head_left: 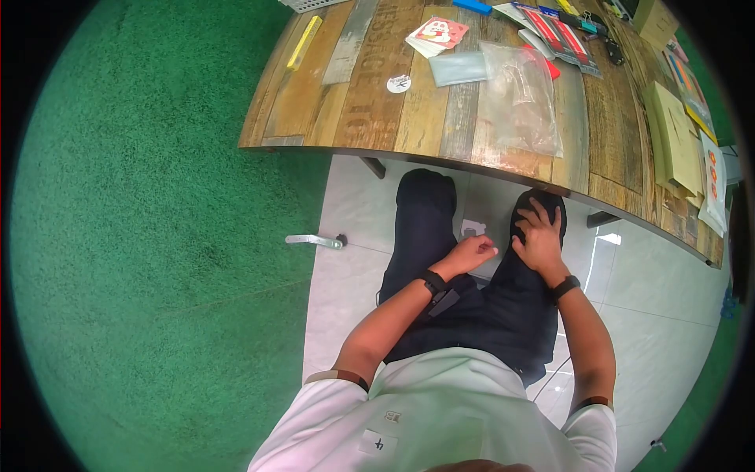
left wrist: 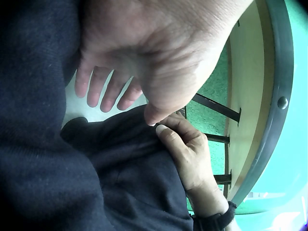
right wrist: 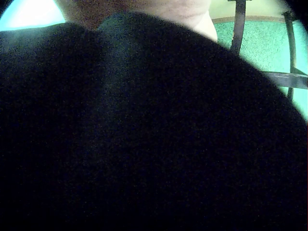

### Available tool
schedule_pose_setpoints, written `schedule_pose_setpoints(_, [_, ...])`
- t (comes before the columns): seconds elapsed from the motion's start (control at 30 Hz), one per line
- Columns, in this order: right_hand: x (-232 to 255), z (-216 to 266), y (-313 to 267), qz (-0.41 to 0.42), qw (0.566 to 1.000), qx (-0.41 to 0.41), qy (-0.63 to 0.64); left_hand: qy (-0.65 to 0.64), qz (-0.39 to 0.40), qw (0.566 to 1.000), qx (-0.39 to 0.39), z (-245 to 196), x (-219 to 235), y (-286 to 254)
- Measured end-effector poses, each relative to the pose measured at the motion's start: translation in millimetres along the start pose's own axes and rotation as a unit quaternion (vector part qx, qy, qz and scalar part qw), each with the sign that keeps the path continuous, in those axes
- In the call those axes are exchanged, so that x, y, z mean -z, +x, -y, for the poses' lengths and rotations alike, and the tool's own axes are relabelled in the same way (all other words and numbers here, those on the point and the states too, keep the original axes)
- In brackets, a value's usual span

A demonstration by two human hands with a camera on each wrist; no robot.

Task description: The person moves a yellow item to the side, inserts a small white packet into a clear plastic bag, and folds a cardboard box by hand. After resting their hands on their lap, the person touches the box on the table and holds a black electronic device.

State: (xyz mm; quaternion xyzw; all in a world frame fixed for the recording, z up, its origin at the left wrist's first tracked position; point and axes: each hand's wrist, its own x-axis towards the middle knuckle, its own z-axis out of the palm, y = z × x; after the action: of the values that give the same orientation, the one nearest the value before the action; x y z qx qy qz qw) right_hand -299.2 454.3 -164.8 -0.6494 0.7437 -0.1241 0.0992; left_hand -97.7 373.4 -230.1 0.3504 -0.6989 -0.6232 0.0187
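In the head view the left hand (head_left: 473, 253) hovers over the gap between the thighs in dark trousers (head_left: 425, 228), holding nothing. The left wrist view shows this hand (left wrist: 144, 57) with its fingers relaxed and its palm bare. The right hand (head_left: 540, 240) rests on the other knee, fingers spread; the left wrist view has it (left wrist: 185, 149) on the dark cloth, close to the left thumb. Dark cloth (right wrist: 144, 130) fills most of the right wrist view, with blurred skin (right wrist: 159, 9) at the top; the fingers are hidden there.
Beyond the knees stands a wooden table (head_left: 370, 118). On it lie a clear plastic bag (head_left: 519, 102), a grey pouch (head_left: 458, 69), picture cards (head_left: 440, 33), a round sticker (head_left: 399, 83), a yellow strip (head_left: 304, 43) and a tan box (head_left: 671, 141). Dark legs hold it up.
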Motion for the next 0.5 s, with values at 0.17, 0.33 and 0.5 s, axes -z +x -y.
schedule_pose_setpoints(0.17, [-0.7,-0.8,-0.4,0.002,1.0,0.0,-0.001,0.003,0.001,1.0,-0.003,2.7,-0.7,1.0])
schedule_pose_setpoints(0.33, [-1.7,-1.5,-0.4,0.007,1.0,-0.003,0.001,0.007,0.004,1.0,-0.002,3.6,-0.5,1.5])
schedule_pose_setpoints(0.5, [-1.4,-1.6,-0.5,0.003,1.0,-0.001,0.002,0.007,0.004,1.0,-0.007,4.9,-1.0,1.9])
